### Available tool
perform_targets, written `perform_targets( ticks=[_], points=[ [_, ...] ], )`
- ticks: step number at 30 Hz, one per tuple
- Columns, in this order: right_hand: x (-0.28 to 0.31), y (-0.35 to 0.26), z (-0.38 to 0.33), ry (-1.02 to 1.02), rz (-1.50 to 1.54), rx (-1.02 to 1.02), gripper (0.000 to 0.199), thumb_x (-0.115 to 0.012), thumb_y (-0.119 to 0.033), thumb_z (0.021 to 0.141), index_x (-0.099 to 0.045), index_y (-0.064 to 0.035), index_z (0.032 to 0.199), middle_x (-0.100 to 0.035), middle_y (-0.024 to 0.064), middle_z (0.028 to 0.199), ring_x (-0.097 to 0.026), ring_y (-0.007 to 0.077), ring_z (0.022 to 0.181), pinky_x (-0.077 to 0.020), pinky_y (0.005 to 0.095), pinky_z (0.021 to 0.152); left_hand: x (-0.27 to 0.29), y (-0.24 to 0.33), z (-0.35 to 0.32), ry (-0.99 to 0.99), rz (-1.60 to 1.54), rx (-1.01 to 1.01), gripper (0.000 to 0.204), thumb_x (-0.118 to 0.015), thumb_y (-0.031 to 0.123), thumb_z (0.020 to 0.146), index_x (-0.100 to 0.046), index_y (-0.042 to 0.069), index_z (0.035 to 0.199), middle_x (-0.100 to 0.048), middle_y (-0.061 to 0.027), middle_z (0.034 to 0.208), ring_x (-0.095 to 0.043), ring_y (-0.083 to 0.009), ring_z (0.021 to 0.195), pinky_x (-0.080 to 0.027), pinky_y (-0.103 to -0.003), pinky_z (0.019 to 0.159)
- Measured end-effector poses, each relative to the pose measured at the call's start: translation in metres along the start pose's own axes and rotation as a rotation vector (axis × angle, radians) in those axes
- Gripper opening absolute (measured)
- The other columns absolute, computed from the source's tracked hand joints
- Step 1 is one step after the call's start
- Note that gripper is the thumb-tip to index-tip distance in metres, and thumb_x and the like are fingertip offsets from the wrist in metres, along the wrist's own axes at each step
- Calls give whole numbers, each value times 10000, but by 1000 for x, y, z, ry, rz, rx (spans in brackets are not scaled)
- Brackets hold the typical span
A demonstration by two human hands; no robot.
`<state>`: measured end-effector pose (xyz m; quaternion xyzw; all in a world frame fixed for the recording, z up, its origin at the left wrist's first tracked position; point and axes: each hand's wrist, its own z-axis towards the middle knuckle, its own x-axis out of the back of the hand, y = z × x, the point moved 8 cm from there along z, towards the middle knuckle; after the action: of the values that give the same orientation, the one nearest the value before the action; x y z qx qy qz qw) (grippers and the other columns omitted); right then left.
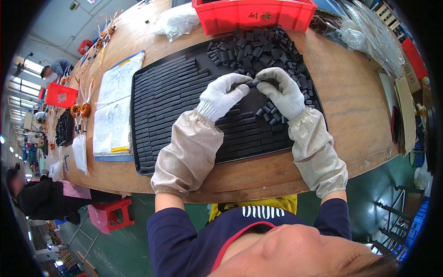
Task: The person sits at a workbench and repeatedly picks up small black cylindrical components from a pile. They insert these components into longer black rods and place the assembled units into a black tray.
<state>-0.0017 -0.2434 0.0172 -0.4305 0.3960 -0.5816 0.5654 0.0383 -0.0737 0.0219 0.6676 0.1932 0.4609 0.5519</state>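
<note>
Both hands wear white gloves, with pale sleeve covers on the forearms. My left hand (222,95) and my right hand (282,92) meet over a black tray (134,124), fingers closed on a small black cylinder (252,83) pinched between them. Long rows of black cylinders (170,106) lie end to end across the tray's left and front parts. A loose heap of short black tube pieces (258,48) fills its far right side. Near my right wrist lies a smaller cluster of black pieces (272,113). The fingers partly cover the held piece.
A red bin (254,17) stands behind the tray. Left of it lies an open paper folder (113,115). Copper-wound coils (85,110) and a red box (62,95) are farther left. Plastic wrap (374,37) lies at far right. A person in black (44,198) sits near a red stool (113,214).
</note>
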Motion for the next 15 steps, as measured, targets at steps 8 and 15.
perform_targets(
  ticks=[8,15],
  points=[
    [5,-5,-2,84,-96,-57,189,-739,-39,941,-695,-50,1124,-721,16,1019,-662,92,919,-537,260,837,-7,-4,-3,-85,-171,140,333,-663,178,1024,-666,10,1312,-717,-51,1127,-651,-93,963,-542,-259,879],
    [5,-18,-3,119,-263,52,154,-739,-27,917,-716,-48,1068,-715,49,1004,-687,135,907,-546,292,809,-9,-5,-5,-82,-231,155,373,-673,204,1023,-650,-10,1327,-719,-62,1125,-671,-116,976,-556,-280,899]
  ],
)
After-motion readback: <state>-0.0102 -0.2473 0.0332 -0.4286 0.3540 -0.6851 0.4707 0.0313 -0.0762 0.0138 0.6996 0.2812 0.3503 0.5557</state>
